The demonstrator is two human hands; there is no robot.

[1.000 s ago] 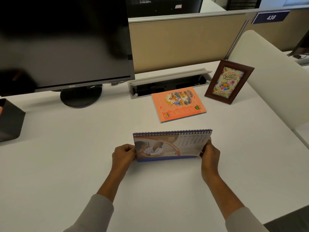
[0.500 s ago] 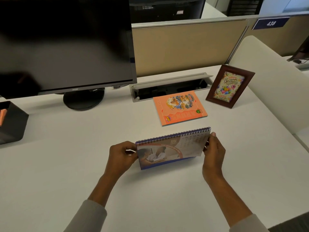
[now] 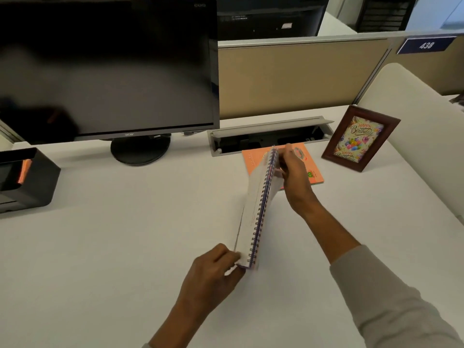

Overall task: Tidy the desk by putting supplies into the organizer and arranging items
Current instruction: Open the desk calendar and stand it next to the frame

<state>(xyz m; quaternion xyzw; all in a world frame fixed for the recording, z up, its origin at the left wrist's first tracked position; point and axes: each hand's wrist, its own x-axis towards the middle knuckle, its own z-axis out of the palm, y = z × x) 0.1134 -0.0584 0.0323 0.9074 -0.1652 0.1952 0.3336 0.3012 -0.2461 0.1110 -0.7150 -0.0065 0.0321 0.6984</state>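
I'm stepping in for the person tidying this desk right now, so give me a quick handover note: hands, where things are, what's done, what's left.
Hands: left hand grips the near end of the spiral-bound desk calendar; right hand grips its far end. The calendar is lifted off the white desk, turned edge-on.
Things: orange booklet lies flat behind the calendar, near the grey cable tray. Brown-framed birthday picture stands at right. Black desk organizer sits at far left.
Done: nothing loose is visible beyond these; what the organizer holds is mostly hidden.
Left: set the calendar down standing, probably straighten the booklet.
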